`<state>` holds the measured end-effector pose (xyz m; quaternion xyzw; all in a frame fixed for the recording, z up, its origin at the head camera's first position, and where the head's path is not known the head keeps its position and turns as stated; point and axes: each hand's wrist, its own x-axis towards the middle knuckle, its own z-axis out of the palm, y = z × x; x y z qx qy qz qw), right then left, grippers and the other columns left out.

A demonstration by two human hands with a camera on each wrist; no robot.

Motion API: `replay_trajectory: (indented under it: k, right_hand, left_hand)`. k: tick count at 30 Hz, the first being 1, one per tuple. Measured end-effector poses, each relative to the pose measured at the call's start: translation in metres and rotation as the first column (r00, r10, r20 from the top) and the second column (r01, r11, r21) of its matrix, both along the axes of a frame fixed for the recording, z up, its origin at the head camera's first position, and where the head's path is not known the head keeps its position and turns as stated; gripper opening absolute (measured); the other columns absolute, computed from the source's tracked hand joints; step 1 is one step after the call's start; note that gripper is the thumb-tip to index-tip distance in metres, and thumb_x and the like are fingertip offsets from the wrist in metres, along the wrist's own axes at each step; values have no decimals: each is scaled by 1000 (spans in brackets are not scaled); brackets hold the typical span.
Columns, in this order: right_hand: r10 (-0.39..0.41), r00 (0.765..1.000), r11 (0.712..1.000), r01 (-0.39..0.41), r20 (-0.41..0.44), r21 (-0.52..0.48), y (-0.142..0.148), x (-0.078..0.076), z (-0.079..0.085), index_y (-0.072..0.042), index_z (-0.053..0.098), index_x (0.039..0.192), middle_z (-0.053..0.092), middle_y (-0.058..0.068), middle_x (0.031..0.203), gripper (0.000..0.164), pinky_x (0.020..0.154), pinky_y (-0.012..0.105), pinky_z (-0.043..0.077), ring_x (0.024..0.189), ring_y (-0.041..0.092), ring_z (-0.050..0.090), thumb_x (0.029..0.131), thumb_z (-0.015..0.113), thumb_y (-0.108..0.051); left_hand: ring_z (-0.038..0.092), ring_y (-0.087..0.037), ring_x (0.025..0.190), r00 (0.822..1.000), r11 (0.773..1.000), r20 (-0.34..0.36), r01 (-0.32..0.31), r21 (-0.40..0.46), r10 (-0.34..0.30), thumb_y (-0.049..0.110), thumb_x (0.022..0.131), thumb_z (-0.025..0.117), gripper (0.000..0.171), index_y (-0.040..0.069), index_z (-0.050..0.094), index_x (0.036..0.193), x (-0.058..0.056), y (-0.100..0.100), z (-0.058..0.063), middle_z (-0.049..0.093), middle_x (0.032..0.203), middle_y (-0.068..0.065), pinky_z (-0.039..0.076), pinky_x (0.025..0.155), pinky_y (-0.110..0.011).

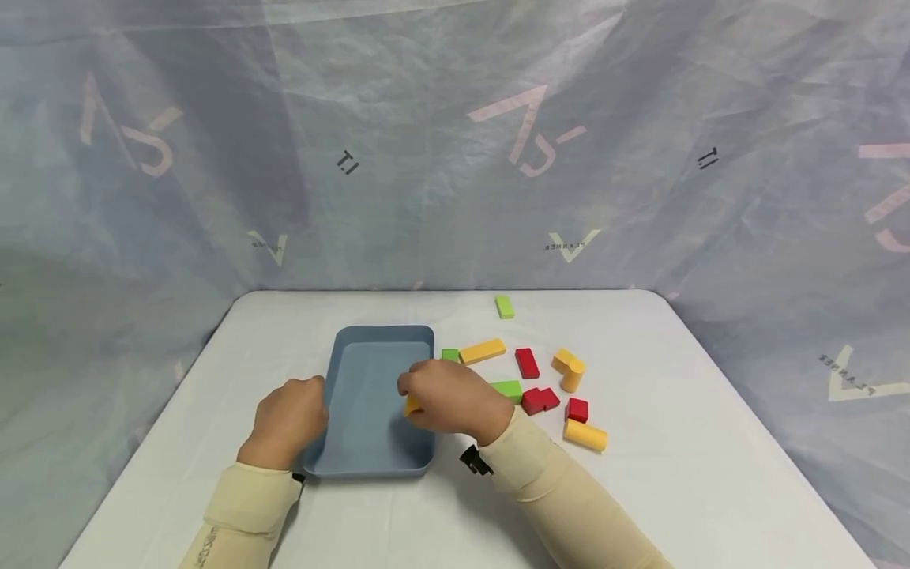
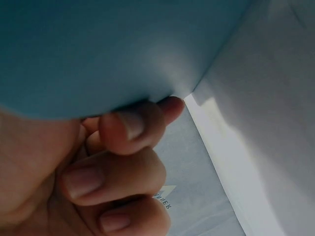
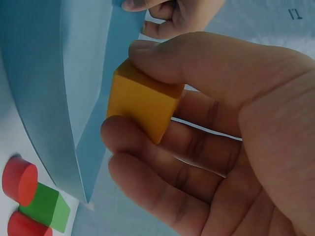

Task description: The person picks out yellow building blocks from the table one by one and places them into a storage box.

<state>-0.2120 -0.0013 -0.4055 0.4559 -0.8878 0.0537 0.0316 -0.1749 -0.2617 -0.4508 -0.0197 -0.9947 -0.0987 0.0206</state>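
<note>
A blue-grey rectangular tray [image 1: 359, 403] lies on the white table, no block visible inside it. My left hand [image 1: 287, 423] grips its left rim; in the left wrist view the fingers [image 2: 115, 179] are curled beside the tray wall [image 2: 108, 59]. Over the tray's right part, my right hand [image 1: 455, 395] pinches a yellow block [image 3: 142, 103] between thumb and fingertips. From the head view, that hand covers most of the yellow block [image 1: 411, 405].
Right of the tray lie several blocks: green blocks [image 1: 508, 390], a long yellow block [image 1: 483, 352], a flat red block [image 1: 527, 363], a red cube [image 1: 577, 409] and a yellow cylinder [image 1: 585, 435]. A light green block [image 1: 505, 307] lies near the far edge. A grey printed sheet [image 1: 426, 197] hangs behind.
</note>
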Motion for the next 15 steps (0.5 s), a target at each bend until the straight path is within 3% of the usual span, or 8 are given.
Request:
replay_trajectory:
  k: [7, 15]
  right_hand:
    - [15, 1000, 1000, -15, -4, 13, -5, 0, -2, -16, 78, 107, 73, -2, 99, 19, 69, 19, 52, 79, 7, 62, 88, 77, -16]
    - [8, 1000, 1000, -9, 14, 28, -11, -3, -3, -16, 78, 108, 72, -3, 99, 21, 70, 21, 52, 79, 7, 61, 88, 77, -17]
  left_hand:
    - [52, -20, 56, 1000, 1000, 5, -7, -6, 7, 1, 89, 64, 12, -4, 68, 99, -1, 2, 1, 63, 68, -11, 42, 48, -37]
    - [54, -20, 56, 1000, 1000, 13, -9, -10, 9, 3, 89, 67, 14, -5, 68, 102, -1, 1, 1, 65, 70, -12, 44, 49, -39]
